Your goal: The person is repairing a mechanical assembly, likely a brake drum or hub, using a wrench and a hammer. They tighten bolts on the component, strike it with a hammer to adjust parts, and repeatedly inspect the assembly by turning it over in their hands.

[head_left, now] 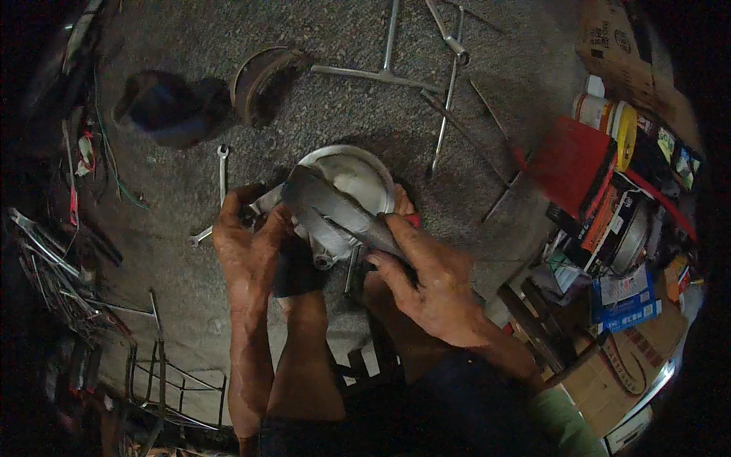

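On the rough grey floor (175, 259) a metal T-shaped tool (391, 38) is lying toward the top, while along the right a red box (567, 164) is sitting beside a yellow-rimmed tub (626, 137), a blue packet (620, 316) is resting below them, and metal bars (47, 250) are lying heaped at far left.

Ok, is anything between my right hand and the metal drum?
Yes: the gray curved piece, held in your right hand, crosses in front of the drum at its lower left in this view. Whether they touch, I can't tell.
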### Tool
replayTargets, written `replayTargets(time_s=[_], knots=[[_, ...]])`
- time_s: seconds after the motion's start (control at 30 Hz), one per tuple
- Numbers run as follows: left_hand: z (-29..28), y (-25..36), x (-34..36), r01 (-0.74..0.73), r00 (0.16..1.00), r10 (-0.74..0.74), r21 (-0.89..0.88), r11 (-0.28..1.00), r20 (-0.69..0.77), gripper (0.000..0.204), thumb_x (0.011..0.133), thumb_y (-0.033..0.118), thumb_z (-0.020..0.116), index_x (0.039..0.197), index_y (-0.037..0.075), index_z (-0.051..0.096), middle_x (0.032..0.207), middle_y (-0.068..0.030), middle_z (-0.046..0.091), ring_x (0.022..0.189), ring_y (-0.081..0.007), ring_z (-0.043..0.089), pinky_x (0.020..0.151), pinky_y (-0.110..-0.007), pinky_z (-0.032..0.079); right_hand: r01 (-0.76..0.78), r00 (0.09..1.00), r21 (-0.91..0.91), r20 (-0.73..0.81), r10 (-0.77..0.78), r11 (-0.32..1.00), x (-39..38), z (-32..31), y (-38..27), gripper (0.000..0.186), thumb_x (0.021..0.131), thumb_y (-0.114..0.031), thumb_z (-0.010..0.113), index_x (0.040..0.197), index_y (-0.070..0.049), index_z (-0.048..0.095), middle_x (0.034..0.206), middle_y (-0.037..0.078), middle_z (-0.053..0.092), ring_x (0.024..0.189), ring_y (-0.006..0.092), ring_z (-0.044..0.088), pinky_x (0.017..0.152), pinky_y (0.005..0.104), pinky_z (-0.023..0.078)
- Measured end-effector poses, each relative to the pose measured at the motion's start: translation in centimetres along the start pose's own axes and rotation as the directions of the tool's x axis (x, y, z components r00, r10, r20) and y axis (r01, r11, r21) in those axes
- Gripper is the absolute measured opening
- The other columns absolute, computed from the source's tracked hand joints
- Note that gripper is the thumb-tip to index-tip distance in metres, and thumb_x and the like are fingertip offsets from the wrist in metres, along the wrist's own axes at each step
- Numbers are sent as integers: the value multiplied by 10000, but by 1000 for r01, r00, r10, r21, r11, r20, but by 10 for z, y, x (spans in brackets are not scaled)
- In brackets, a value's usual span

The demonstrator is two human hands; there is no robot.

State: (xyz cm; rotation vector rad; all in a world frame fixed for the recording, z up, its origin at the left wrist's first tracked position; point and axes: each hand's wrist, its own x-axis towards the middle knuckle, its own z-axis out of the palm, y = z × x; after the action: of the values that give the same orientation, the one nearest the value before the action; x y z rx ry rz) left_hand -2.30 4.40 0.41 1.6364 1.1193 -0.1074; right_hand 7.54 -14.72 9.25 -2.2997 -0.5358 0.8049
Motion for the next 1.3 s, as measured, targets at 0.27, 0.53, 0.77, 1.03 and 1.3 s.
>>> replayTargets(time_s=[0.27,0.53,0.77,1.03,1.3], knots=[[1,2,-2,77,992,-99,-234,969,-81,429,867,323,744,1086,-28,631,923,-65,662,799,-128,570,715,-267,457,-289,944,462,-10,331,838,-12,0,13,409,921,-275,682,1206,10,612,888,43,666,717,137,615,635,265,511],[-22,-24,8,304,944,-326,-488,818,41,612,1018,524,398,1200,-25,600,1117,-112,642,998,-204,573,904,-366,442,-629,547,655,-9,837,419,-23,-22,73,404,916,-391,665,1136,-58,609,669,24,536,455,92,437,411,253,334],[-17,-35,20,363,918,-368,-682,635,146,576,1019,504,411,1175,-10,617,1092,-114,654,992,-215,576,897,-367,439,-679,459,649,12,888,343,-31,-21,116,344,925,-395,653,1003,-60,634,640,5,506,465,98,429,425,275,330],[-4,27,21,108,991,-92,-176,978,98,487,855,367,735,1112,-37,647,999,-131,677,939,-217,617,865,-351,477,-529,848,-114,-111,518,841,-51,-13,163,283,931,-286,650,904,-4,644,634,4,503,607,90,463,553,303,378],[-4,35,53,-130,899,58,138,982,434,634,720,376,829,1115,-81,640,1003,-231,694,958,-297,667,842,-390,518,-419,906,67,-24,422,905,-8,-1,107,388,938,-359,629,1072,3,668,749,126,666,640,206,636,581,340,485]])
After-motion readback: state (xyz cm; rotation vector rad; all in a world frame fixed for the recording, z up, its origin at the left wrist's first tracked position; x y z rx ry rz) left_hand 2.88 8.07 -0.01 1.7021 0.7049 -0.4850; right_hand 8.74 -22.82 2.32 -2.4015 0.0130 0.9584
